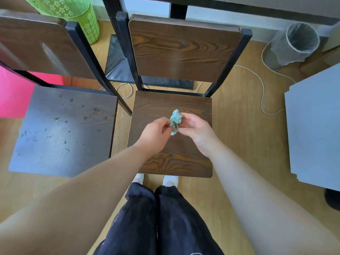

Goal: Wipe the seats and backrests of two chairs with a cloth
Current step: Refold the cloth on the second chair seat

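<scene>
A crumpled pale green cloth [175,121] is held above the seat of the right chair [176,162]. My left hand [156,133] pinches its lower left side and my right hand [196,129] grips its right side. That chair has a dark wood-grain backrest [184,48] on a black frame. Beside it on the left stands a second chair whose seat [62,133] carries several dark spots and smears. Its backrest [40,46] shows at the upper left.
A green perforated basket [81,15] stands behind the left chair. A lined waste bin [294,43] sits at the upper right, with a white cable [261,92] on the floor. A grey table [316,126] is at the right, something pink [12,92] at the left.
</scene>
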The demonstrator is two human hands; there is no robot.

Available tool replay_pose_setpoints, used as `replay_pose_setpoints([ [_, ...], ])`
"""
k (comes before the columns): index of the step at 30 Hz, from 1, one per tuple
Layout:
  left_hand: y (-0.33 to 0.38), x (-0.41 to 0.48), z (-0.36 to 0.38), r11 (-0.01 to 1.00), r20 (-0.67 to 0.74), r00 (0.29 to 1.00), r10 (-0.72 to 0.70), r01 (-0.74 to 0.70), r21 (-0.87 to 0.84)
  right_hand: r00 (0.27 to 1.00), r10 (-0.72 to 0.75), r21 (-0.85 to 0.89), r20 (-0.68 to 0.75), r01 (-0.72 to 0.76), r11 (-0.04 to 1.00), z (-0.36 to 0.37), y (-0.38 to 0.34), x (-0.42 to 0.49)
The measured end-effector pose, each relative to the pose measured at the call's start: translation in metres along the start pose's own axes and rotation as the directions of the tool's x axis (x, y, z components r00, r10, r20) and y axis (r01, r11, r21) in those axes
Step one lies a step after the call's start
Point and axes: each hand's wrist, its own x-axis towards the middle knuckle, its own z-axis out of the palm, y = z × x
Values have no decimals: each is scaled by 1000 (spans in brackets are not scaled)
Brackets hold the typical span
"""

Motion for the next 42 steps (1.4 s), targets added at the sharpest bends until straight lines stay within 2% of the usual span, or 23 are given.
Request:
replay_pose_setpoints([
  [5,-5,-7,-22,995,-42,999,-26,22,-100,996,-87,-169,14,88,982,15,-18,9],
  [8,-10,-10,-36,992,-67,997,-33,24,-124,993,-114,-199,-2,112,974,29,-25,11],
  [18,-59,-29,-105,979,-91,996,-19,0,-206,988,-150,-137,-28,144,980,114,-50,19],
  [31,-195,-73,-253,969,-90,995,-45,21,-248,990,-119,-50,-76,115,992,314,-70,34],
  [37,-249,-73,-317,978,-98,994,-43,22,-206,977,-108,-69,-183,97,993,381,-80,49],
  [42,-271,-70,-361,985,-112,992,-57,38,-167,972,-115,-182,-204,78,980,403,-95,61],
])
